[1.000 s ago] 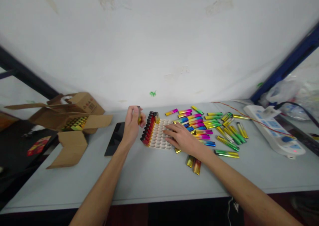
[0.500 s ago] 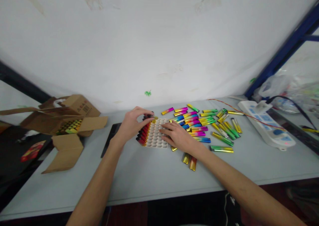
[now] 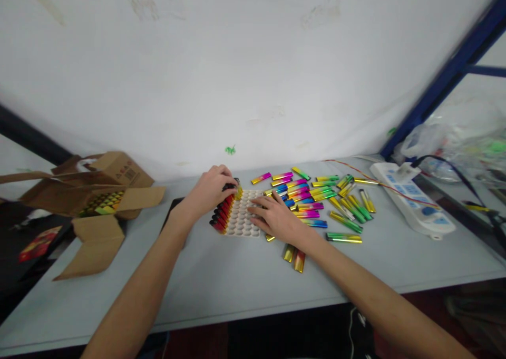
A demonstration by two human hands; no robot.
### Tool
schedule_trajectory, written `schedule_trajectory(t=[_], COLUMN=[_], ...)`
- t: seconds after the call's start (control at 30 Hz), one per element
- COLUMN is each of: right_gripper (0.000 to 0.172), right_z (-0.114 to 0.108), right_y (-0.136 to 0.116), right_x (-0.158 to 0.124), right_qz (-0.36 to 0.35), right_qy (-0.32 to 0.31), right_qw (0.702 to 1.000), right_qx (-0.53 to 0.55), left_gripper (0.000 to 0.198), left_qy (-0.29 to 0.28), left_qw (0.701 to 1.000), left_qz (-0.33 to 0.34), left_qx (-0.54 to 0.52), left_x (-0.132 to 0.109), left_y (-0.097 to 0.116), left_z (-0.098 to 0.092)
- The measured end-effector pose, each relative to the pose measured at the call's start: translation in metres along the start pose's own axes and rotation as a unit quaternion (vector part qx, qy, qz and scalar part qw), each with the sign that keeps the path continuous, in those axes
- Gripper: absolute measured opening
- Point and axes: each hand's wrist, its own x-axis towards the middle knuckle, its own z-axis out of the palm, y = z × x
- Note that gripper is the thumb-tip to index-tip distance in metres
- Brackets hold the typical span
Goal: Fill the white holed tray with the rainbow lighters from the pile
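A white tray with rows of holes (image 3: 243, 219) lies on the table in front of me. Along its left side stand several red-and-gold lighters with black tops (image 3: 222, 214). My left hand (image 3: 213, 188) is closed at the tray's far left corner, its fingers on the top of a gold lighter (image 3: 239, 191), which stands nearly upright. Whether that lighter sits in a hole I cannot tell. My right hand (image 3: 276, 217) rests over the tray's right edge, fingers spread and holding nothing. Close beyond it lie loose shiny lighters (image 3: 302, 196) in pink, blue, green and gold.
An open cardboard box (image 3: 130, 200) with lighters inside stands at the left. A dark flat object (image 3: 171, 209) lies partly behind my left forearm. At the right are a white power strip (image 3: 411, 201), a thin red-yellow wire and plastic bags (image 3: 430, 143). A wall closes the back.
The lighter in my left hand has gone from lying slanted to nearly upright at the tray's far left corner. My right hand stays on the tray's right side. The whole view has shifted slightly.
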Motion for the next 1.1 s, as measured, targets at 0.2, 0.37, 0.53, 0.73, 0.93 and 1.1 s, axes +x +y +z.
schedule_trajectory(t=[0.2,0.37,0.53,0.73,0.93,1.1], right_gripper=[0.03,0.028,0.027,0.026,0.029,0.012], right_z=[0.0,0.0,0.001,-0.001,-0.009,-0.018], right_y=[0.0,0.0,0.001,-0.001,0.005,0.02], right_x=[0.0,-0.001,0.0,0.001,0.004,0.008], right_qz=[0.001,0.001,-0.004,-0.001,-0.013,0.015], right_qy=[-0.005,-0.002,0.004,-0.003,0.083,0.157], right_qw=[1.0,1.0,1.0,1.0,0.996,0.984], right_qx=[0.005,0.002,0.002,0.002,0.034,0.081], left_gripper=[0.022,0.021,0.024,0.041,0.063,0.053], left_qy=[-0.034,-0.019,-0.012,0.019,0.162,0.188], left_qw=[0.998,0.998,0.998,0.981,0.863,0.718], left_qz=[0.028,0.029,0.021,-0.004,-0.2,-0.289], left_qx=[-0.037,-0.05,-0.05,-0.191,-0.436,-0.604], left_x=[0.006,0.008,0.006,-0.003,-0.019,-0.025], left_y=[-0.005,-0.012,-0.011,-0.003,-0.007,-0.004], left_z=[-0.003,0.002,0.012,0.021,0.049,0.073])
